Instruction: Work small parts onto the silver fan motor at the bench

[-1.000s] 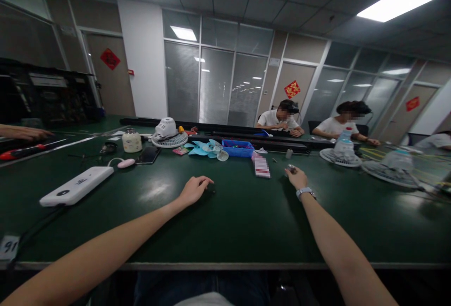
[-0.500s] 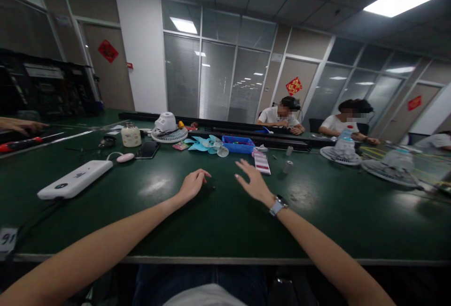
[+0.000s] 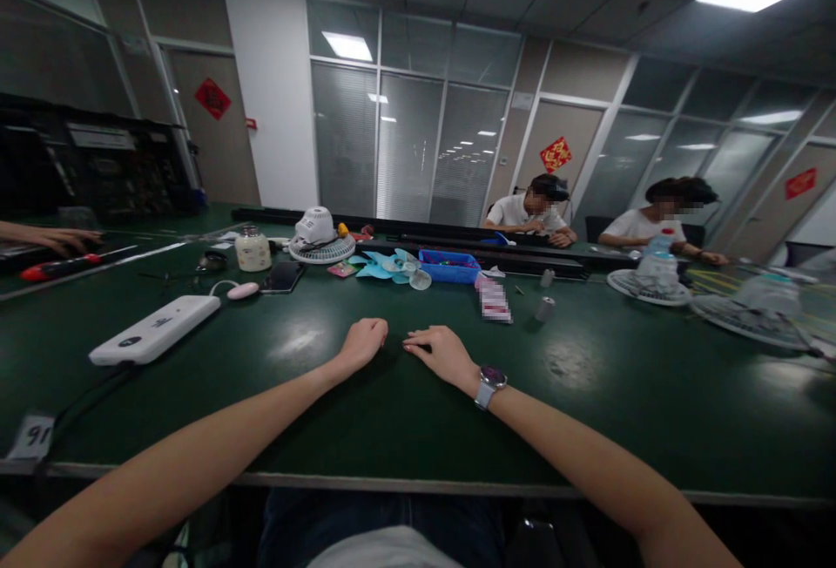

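Head view: left hand (image 3: 363, 343) curled loosely, knuckles on green table (image 3: 392, 429). Right hand (image 3: 441, 350) flat, palm down, fingers nearly closed, just beside it. Whether either holds something, cannot tell. Small grey cylinder (image 3: 544, 308) stands well apart.

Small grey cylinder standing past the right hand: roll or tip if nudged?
The grey cylinder stands upright on the smooth green table, so a nudge would probably tip it. Once on its round side it would likely roll. It looks small, probably light.
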Demonstrator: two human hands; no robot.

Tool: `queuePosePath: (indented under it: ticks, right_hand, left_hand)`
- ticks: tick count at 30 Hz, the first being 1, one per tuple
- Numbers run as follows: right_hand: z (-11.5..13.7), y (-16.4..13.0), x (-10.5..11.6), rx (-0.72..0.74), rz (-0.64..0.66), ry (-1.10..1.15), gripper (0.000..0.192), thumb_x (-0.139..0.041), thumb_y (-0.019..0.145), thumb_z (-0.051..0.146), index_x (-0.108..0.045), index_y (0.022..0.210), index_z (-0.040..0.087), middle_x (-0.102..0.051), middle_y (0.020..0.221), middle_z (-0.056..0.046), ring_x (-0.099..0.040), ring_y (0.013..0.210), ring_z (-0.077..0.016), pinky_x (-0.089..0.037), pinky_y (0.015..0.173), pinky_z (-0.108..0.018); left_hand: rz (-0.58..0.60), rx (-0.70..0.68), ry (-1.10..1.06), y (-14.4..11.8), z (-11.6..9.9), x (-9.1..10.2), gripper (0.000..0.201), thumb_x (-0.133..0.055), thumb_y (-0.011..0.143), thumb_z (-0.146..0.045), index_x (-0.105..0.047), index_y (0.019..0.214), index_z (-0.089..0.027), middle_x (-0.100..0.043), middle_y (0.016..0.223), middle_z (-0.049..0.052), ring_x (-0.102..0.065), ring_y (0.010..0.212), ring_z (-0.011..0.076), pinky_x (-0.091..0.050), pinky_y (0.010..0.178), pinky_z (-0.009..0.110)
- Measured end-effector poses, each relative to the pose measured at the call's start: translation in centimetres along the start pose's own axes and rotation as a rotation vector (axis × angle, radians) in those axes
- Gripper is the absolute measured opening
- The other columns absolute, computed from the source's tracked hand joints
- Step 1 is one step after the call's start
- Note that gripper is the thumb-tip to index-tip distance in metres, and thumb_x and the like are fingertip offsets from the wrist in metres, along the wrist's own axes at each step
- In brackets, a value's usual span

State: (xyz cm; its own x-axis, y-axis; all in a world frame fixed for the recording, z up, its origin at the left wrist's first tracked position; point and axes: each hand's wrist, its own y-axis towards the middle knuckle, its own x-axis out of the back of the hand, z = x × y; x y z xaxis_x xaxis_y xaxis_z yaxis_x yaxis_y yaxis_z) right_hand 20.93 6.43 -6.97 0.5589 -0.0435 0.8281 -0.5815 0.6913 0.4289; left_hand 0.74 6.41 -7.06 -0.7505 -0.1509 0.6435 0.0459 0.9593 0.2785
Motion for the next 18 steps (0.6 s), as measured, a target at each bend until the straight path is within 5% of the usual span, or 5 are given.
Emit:
queuePosePath:
  ticks: [12,18]
  right_hand:
    - [-0.2,-0.1,1.1,-0.022,-0.055,0.002,0.025,-0.057,0.090,0.045,-0.074,0.102,0.033,-0.073,0.108,0.000,-0.065,0.099,-0.0228,-0.045,0.089,-0.039]
    - [-9.8,-2.6,9.6,-0.384,-0.560,-0.343,0.032,-0.049,0.092,0.041,-0.075,0.102,0.024,-0.073,0.107,-0.008,-0.063,0.098,-0.0247,-0.044,0.086,-0.035]
  left_hand:
    - [0.025,0.052,0.087,0.2,-0.2,-0.2,0.032,-0.036,0.078,-0.021,-0.039,0.046,-0.021,-0.045,0.050,0.000,-0.045,0.054,0.0163,-0.026,0.055,0.028]
    - [0.049,0.047,0.102,0.3,0.1,-0.3,0.033,-0.036,0.079,-0.019,-0.037,0.047,-0.020,-0.041,0.050,-0.002,-0.043,0.052,0.0148,-0.024,0.054,0.027]
